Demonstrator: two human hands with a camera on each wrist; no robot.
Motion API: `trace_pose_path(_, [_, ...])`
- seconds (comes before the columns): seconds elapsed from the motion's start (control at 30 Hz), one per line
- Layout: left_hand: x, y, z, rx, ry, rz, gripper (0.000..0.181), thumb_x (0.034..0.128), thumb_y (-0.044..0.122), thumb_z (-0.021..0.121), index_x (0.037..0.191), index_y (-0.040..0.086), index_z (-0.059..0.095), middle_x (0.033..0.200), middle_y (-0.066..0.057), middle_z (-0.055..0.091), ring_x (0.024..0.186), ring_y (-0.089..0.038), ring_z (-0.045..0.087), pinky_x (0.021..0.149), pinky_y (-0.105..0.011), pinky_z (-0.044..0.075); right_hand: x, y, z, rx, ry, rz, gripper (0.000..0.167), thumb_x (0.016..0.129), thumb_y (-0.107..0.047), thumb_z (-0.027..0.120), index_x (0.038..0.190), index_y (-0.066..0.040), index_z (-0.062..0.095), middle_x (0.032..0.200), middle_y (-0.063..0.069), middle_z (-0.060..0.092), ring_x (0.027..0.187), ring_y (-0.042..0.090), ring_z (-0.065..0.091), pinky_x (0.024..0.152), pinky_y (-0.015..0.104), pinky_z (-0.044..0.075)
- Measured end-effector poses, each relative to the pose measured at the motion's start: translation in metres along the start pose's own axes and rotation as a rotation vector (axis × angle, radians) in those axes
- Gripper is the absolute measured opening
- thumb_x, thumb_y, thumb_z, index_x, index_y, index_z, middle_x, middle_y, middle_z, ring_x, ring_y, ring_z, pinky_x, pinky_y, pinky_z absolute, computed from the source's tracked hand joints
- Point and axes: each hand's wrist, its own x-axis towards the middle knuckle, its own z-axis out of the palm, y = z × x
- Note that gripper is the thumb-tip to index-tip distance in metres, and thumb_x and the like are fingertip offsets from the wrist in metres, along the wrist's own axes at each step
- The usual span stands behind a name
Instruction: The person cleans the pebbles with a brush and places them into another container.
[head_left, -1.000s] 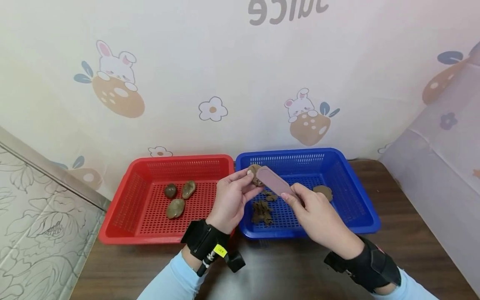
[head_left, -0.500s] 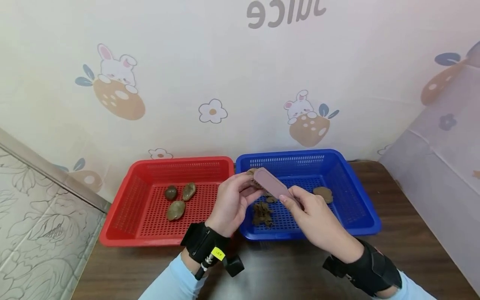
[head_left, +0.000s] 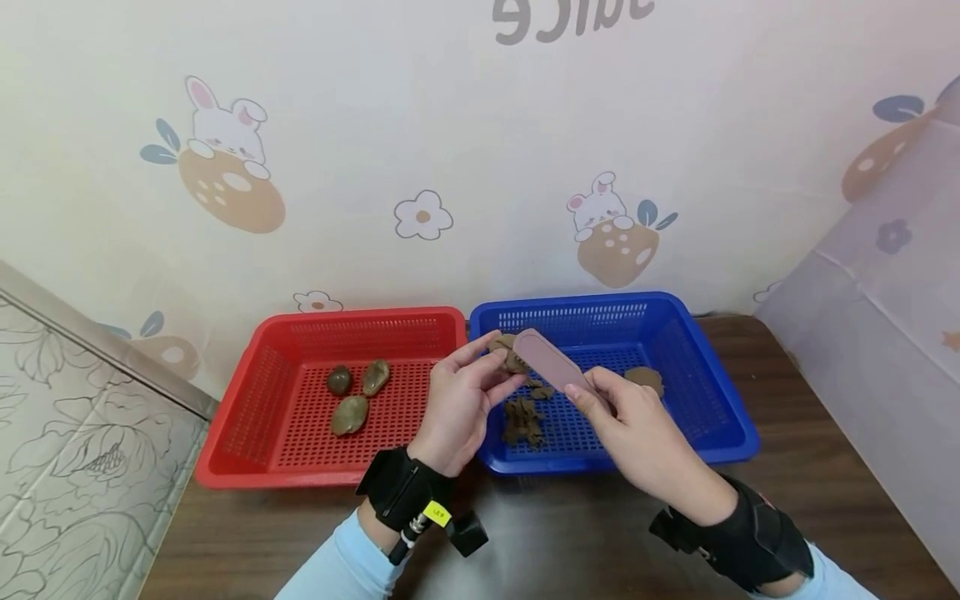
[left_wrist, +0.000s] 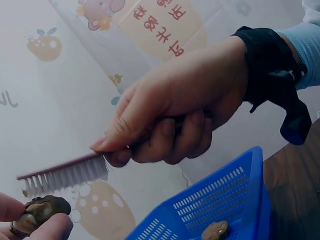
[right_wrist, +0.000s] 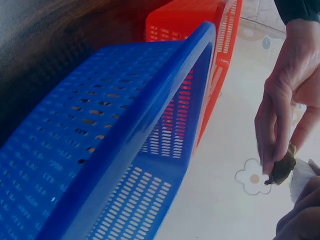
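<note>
My left hand (head_left: 457,408) pinches a mud-coated stone (left_wrist: 42,212) in its fingertips, above the left part of the blue basket (head_left: 708,454). The right hand (head_left: 648,433) grips a brush (head_left: 551,360) with a pink back; its thumb lies along the handle. White bristles point down just over the stone in the left wrist view, with a small gap seen there. In the blue basket lie clumps of brown mud (head_left: 523,422) under the hands and another muddy stone (head_left: 645,380) at the right.
A red basket (head_left: 247,479) stands left of the blue one, holding a small round dark stone (head_left: 340,381), an oblong stone (head_left: 376,377) and a larger greenish stone (head_left: 350,415). Both baskets sit on a wooden table (head_left: 555,542) against a printed wall covering (head_left: 495,167).
The brush slid left over the stone and then back a little to the right, uncovering more of it. The stone's tilt in the left fingers shifted slightly. Both hands keep their hold.
</note>
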Motion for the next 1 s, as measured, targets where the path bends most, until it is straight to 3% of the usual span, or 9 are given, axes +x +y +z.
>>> trace_pose_path(0.23, [-0.003, 0.0, -0.001, -0.006, -0.045, 0.03, 0.03, 0.0972, 0.016, 0.05, 0.126, 0.008, 0.056, 0.124, -0.013, 0.062, 0.11, -0.026, 0.063, 0.09, -0.04, 0.051, 0.0, -0.007, 0.011, 0.008, -0.024, -0.025, 0.034, 0.095, -0.053, 0.038, 0.099, -0.023, 0.051, 0.059, -0.003, 0.039, 0.043, 0.006, 0.033, 0.038, 0.024, 0.03])
trace_pose_path(0.47, [-0.003, -0.005, -0.002, 0.053, 0.027, 0.099, 0.032, 0.0958, 0.012, 0.052, 0.128, 0.009, 0.054, 0.123, -0.014, 0.061, 0.105, -0.027, 0.064, 0.087, -0.036, 0.053, 0.002, -0.006, 0.014, -0.095, 0.063, -0.008, 0.036, 0.095, -0.054, 0.037, 0.102, -0.022, 0.052, 0.06, -0.002, 0.042, 0.044, 0.008, 0.036, 0.039, 0.024, 0.032])
trace_pose_path(0.6, [-0.001, -0.008, 0.0, 0.065, 0.06, 0.134, 0.033, 0.095, 0.011, 0.053, 0.128, 0.009, 0.054, 0.123, -0.013, 0.061, 0.105, -0.026, 0.065, 0.086, -0.035, 0.053, 0.002, -0.006, 0.012, -0.073, 0.07, 0.007, 0.038, 0.095, -0.054, 0.038, 0.104, -0.02, 0.053, 0.061, 0.0, 0.043, 0.045, 0.009, 0.036, 0.039, 0.024, 0.032])
trace_pose_path(0.83, [0.0, -0.006, -0.002, 0.093, 0.041, 0.113, 0.03, 0.0937, 0.018, 0.057, 0.123, 0.012, 0.058, 0.115, -0.017, 0.062, 0.097, -0.024, 0.065, 0.085, -0.035, 0.054, -0.003, -0.008, 0.008, 0.034, 0.047, 0.002, 0.034, 0.096, -0.052, 0.04, 0.103, -0.022, 0.054, 0.06, -0.001, 0.042, 0.044, 0.008, 0.035, 0.037, 0.025, 0.031])
trace_pose_path(1.0, [-0.003, -0.007, -0.002, 0.079, 0.016, 0.112, 0.034, 0.0915, 0.022, 0.06, 0.123, 0.011, 0.058, 0.117, -0.013, 0.065, 0.105, -0.025, 0.065, 0.087, -0.035, 0.053, 0.001, -0.013, 0.017, 0.024, -0.019, -0.017, 0.036, 0.095, -0.054, 0.038, 0.104, -0.023, 0.051, 0.059, -0.003, 0.042, 0.042, 0.007, 0.034, 0.037, 0.024, 0.033])
